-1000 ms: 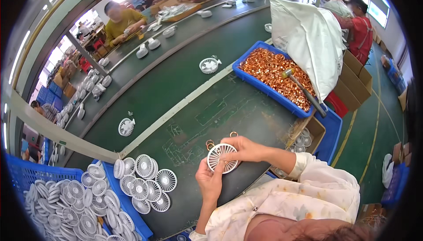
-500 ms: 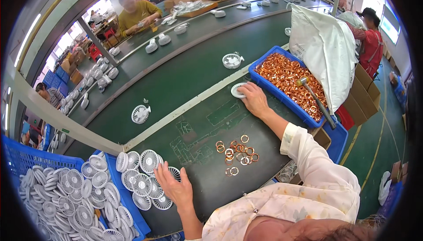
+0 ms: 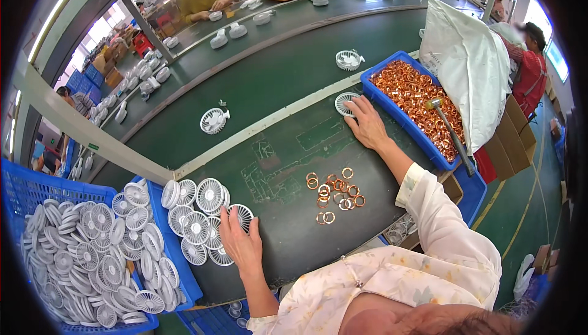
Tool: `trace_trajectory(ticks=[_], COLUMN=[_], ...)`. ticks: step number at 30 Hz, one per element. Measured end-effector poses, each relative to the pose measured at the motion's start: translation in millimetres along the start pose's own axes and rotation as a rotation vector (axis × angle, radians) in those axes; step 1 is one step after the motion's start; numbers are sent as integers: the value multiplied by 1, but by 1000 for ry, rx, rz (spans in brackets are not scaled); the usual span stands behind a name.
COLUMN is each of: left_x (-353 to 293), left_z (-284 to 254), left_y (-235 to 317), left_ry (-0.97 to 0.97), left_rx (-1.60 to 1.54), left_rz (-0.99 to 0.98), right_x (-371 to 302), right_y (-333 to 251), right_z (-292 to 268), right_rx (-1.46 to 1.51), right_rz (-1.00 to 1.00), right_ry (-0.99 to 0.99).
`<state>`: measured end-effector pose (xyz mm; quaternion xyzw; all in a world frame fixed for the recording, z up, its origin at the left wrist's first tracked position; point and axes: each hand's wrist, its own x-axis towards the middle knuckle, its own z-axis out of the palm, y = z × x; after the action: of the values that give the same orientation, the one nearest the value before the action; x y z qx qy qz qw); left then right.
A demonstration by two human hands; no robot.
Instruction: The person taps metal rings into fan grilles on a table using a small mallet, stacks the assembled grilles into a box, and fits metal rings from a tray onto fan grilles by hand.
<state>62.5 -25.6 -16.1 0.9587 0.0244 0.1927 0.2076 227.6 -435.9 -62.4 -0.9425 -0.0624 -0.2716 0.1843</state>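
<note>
My right hand (image 3: 369,128) is at the far edge of the dark work mat, its fingers and thumb on the rim of a round white fan grille (image 3: 344,103). My left hand (image 3: 243,242) has its fingers spread over a white slotted grille (image 3: 243,215) at the right side of a pile of similar grilles (image 3: 196,227); part of that grille is hidden under the fingers. Between the hands, several loose copper-coloured rings (image 3: 323,201) lie scattered on the mat, a few of them silvery.
A blue bin of copper rings (image 3: 392,87) stands right, with a hammer (image 3: 450,130) across it and a white sack (image 3: 468,71) behind. Blue crates of grilles (image 3: 92,255) fill the left. Fan bodies (image 3: 214,120) sit on the green belt (image 3: 275,78). Co-workers sit beyond.
The whole view has shifted, so most things appear higher. My left hand's fingers have come down over the grille at the pile's edge. My right hand stays at its grille.
</note>
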Motion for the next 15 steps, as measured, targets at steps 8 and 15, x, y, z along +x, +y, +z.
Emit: trace_trajectory(ticks=[8,15], left_x=[-9,-19], left_z=[1,-8], left_y=[1,15], left_ry=[-49,-182], left_rx=[-52,-232], left_rz=[78,188], right_x=[4,-60], right_y=[9,-82], right_z=[-10,-90], right_rx=[-61,366], right_rz=[-42,-55], right_ry=[-56,-247])
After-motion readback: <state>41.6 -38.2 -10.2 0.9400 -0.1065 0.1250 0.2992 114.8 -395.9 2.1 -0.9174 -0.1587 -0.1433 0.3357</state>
